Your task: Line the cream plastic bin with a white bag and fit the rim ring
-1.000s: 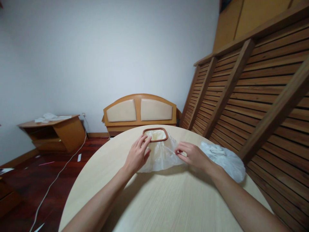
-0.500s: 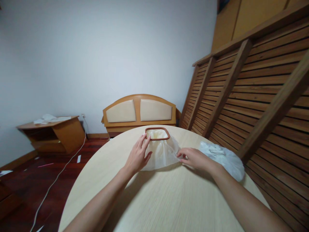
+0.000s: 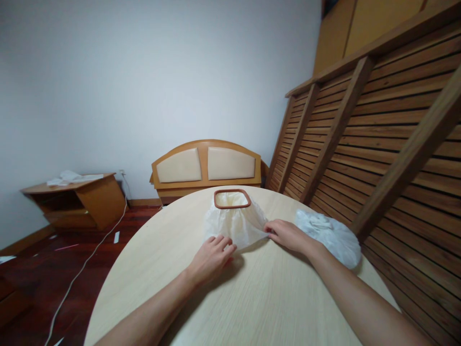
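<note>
A small bin with a brown rounded-rectangular rim (image 3: 232, 206) stands near the far side of the round table. A thin, translucent white plastic bag (image 3: 234, 223) lines it and drapes down outside, spreading at the bottom. My right hand (image 3: 286, 234) pinches the bag's edge at the lower right, drawing it out into a point. In front of the bag's lower edge, my left hand (image 3: 212, 257) hovers low with bent fingers, thumb apart from them; whether it touches the plastic is unclear. A bundle of white plastic bags (image 3: 329, 238) lies beyond my right forearm.
The pale round table (image 3: 273, 298) fills the foreground. A slatted wooden frame (image 3: 360, 144) leans along the right. A padded headboard (image 3: 207, 163) stands behind. A low cabinet (image 3: 82, 197) is at the left, with a white cable (image 3: 86, 264) across the dark floor.
My left hand has left the bin's rim and come down toward me, to the bag's front lower edge. My right hand still pinches the bag at nearly the same spot.
</note>
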{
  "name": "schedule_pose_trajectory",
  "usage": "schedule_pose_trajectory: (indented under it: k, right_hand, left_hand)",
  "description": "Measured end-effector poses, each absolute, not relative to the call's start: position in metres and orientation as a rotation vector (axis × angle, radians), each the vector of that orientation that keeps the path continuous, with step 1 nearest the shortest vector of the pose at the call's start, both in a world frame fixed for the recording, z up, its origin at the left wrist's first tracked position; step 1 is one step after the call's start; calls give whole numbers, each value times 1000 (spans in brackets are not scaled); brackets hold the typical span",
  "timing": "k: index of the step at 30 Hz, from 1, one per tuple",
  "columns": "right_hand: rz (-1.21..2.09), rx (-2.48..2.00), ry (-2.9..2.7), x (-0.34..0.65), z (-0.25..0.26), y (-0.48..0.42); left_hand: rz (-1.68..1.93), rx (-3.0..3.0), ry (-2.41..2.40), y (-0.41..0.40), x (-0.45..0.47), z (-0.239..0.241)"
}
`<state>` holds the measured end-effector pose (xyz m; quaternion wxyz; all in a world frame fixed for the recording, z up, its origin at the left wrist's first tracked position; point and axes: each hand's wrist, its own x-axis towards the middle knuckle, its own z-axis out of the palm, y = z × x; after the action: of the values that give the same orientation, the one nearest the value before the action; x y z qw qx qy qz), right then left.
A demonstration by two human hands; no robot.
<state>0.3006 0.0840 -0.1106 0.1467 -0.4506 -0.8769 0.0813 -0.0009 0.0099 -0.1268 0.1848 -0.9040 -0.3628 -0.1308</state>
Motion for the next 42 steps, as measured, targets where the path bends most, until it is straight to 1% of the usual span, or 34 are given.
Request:
schedule_pose_trajectory:
  k: [3, 11, 13, 18, 21, 25, 31, 34, 38, 42]
  right_hand:
    - [318, -1196, -2488, 305, -106, 82]
    - [523, -1099, -2437, 310, -103, 84]
    - [552, -1094, -2436, 309, -103, 86]
    - [559, -1080, -2395, 306, -95, 85]
    - [535, -1069, -2381, 303, -91, 82]
    - [464, -1074, -2429, 300, -95, 81]
    - [426, -1142, -2531, 300, -114, 85]
    - [407, -1163, -2552, 300, -120, 86]
    - [356, -1182, -2572, 301, -121, 87]
    - [385, -1172, -2535, 304, -119, 88]
  left_hand:
    - [-272, -2538, -1124, 8, -10, -128]
    - [-229, -2508, -1254, 18, -20, -122]
    - [-305, -2489, -1258, 20, -21, -122]
    - [-661, -2385, -1261, 21, -26, -121]
    - [-717, -2331, -1293, 22, -29, -122]
    - [-648, -2360, -1331, 24, -27, -126]
    - [-429, -2547, -1222, 15, -11, -128]
    - [-337, -2590, -1251, 11, -5, -128]
    - [-314, -2603, -1318, 10, -3, -128]
    - [-328, -2588, -1376, 10, -3, -127]
